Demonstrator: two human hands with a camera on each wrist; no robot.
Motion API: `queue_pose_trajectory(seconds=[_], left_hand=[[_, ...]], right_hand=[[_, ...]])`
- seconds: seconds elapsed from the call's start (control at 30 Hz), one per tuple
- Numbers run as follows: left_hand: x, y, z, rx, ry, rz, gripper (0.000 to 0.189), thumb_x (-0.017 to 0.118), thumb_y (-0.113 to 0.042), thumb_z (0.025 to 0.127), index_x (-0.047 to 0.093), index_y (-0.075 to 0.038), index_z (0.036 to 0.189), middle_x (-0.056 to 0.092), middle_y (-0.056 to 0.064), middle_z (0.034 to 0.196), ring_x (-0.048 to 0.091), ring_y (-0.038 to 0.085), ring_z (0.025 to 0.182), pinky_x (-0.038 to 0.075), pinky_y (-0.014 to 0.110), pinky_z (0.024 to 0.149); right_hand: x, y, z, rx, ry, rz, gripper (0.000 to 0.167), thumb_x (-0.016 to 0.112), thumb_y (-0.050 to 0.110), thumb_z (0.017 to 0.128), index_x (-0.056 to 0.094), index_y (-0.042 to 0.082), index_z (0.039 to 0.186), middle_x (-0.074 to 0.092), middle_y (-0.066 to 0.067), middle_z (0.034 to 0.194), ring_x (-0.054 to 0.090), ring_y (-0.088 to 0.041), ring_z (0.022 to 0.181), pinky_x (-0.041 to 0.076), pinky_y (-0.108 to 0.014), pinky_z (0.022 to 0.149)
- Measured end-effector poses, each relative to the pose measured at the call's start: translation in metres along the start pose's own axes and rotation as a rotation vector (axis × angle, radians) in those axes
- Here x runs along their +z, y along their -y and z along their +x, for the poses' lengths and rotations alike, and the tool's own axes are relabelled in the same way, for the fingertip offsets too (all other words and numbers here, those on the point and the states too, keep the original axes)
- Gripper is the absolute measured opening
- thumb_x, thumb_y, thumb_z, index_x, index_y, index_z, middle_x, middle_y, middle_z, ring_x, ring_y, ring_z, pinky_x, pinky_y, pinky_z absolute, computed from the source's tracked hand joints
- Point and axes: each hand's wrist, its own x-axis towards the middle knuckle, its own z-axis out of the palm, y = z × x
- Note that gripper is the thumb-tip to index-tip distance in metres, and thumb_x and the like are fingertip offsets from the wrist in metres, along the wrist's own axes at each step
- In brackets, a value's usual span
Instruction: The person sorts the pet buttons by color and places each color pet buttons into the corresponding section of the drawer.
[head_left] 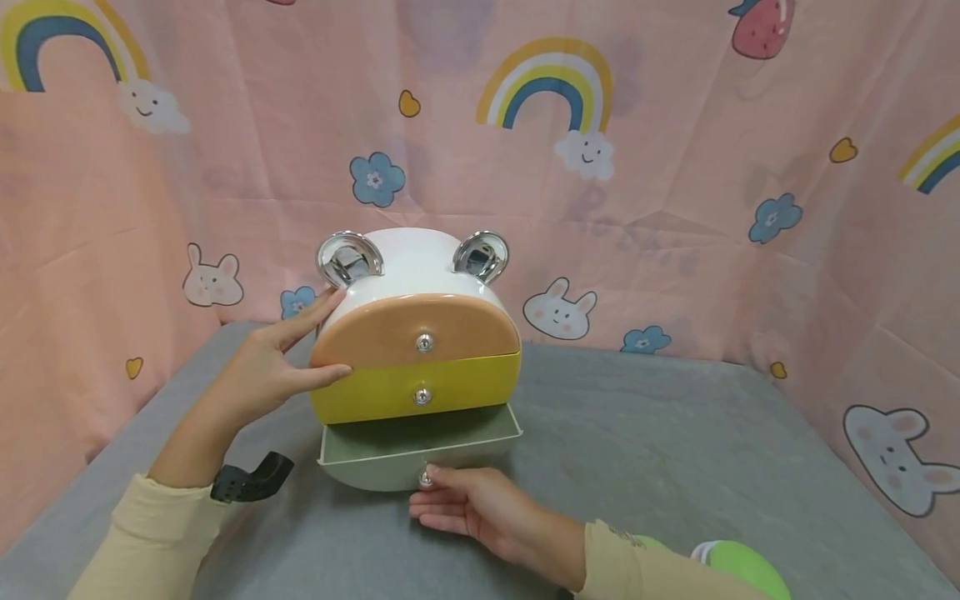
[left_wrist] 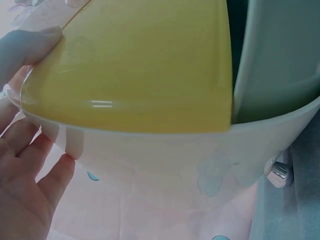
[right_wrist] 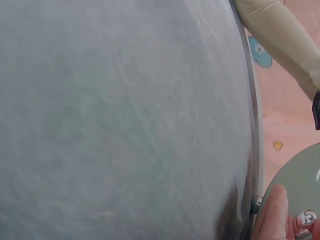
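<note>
A small white drawer cabinet (head_left: 416, 262) with shiny silver ears stands on the grey table. Its tan top drawer (head_left: 382, 327) and yellow middle drawer (head_left: 375, 390) are closed, while the grey-green bottom drawer (head_left: 367, 468) sticks out with part of its inside showing. My left hand (head_left: 273, 367) rests on the cabinet's left side, thumb across the front and fingers spread along the white side wall (left_wrist: 150, 155). Thumb and fingers of my right hand (head_left: 487, 508) pinch the silver knob (right_wrist: 306, 218) of the bottom drawer.
A bright green rounded thing (head_left: 750, 567) with a white edge lies at the front right, partly behind my right sleeve (head_left: 652, 567). Behind the grey table (head_left: 637, 433) hangs a pink printed cloth (head_left: 667, 167). A black strap (head_left: 251, 479) circles my left wrist.
</note>
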Motion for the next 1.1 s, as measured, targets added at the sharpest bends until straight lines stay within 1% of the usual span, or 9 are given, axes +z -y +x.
queue_pose_trajectory(seconds=[0.2, 0.43, 0.67, 0.9, 1.0, 1.1], left_hand=[[0.0, 0.0, -0.001, -0.004, 0.002, -0.008, 0.087, 0.081, -0.036, 0.083, 0.03, -0.045, 0.153, 0.027, -0.003, 0.164, 0.03, 0.039, 0.149, 0.03, 0.072, 0.111], [0.0, -0.001, -0.001, -0.006, 0.001, -0.005, 0.086, 0.08, -0.038, 0.084, 0.03, -0.046, 0.153, 0.027, -0.003, 0.164, 0.03, 0.039, 0.15, 0.03, 0.072, 0.111], [0.0, 0.001, -0.001, -0.001, -0.001, 0.003, 0.086, 0.08, -0.038, 0.083, 0.029, -0.047, 0.152, 0.027, -0.004, 0.164, 0.03, 0.039, 0.149, 0.031, 0.072, 0.11], [0.0, 0.001, -0.001, 0.004, -0.003, 0.006, 0.086, 0.08, -0.038, 0.083, 0.029, -0.049, 0.152, 0.028, -0.005, 0.164, 0.031, 0.038, 0.149, 0.031, 0.071, 0.111], [0.0, 0.001, -0.001, 0.007, -0.003, 0.007, 0.086, 0.08, -0.037, 0.083, 0.029, -0.049, 0.152, 0.028, -0.004, 0.164, 0.031, 0.038, 0.149, 0.031, 0.071, 0.111], [0.0, 0.0, -0.001, 0.003, -0.001, 0.017, 0.086, 0.08, -0.038, 0.084, 0.028, -0.048, 0.152, 0.028, -0.004, 0.164, 0.031, 0.039, 0.149, 0.032, 0.072, 0.11]], right_hand=[[0.0, -0.005, -0.009, 0.001, 0.022, 0.001, 0.02, 0.058, 0.02, 0.1, 0.065, 0.003, 0.106, 0.074, -0.011, 0.097, 0.073, -0.021, 0.095, 0.059, -0.036, 0.092], [0.0, -0.013, -0.02, -0.004, 0.026, -0.014, 0.022, 0.058, 0.021, 0.1, 0.065, 0.002, 0.106, 0.074, -0.009, 0.096, 0.073, -0.019, 0.094, 0.06, -0.034, 0.092], [0.001, -0.017, -0.03, 0.049, 0.032, 0.004, 0.02, 0.058, 0.022, 0.101, 0.066, 0.004, 0.104, 0.075, -0.008, 0.098, 0.073, -0.017, 0.094, 0.059, -0.033, 0.092], [0.0, -0.023, -0.039, 0.102, 0.041, 0.038, 0.029, 0.061, 0.025, 0.099, 0.067, 0.0, 0.112, 0.076, -0.01, 0.102, 0.074, -0.017, 0.096, 0.059, -0.035, 0.093], [-0.001, -0.026, -0.042, 0.11, 0.054, 0.057, 0.033, 0.063, 0.027, 0.098, 0.067, -0.002, 0.113, 0.076, -0.009, 0.101, 0.074, -0.016, 0.095, 0.059, -0.034, 0.093], [-0.001, -0.028, -0.045, 0.104, 0.071, 0.06, 0.035, 0.064, 0.027, 0.097, 0.067, -0.003, 0.113, 0.076, -0.011, 0.102, 0.073, -0.016, 0.096, 0.059, -0.033, 0.093]])
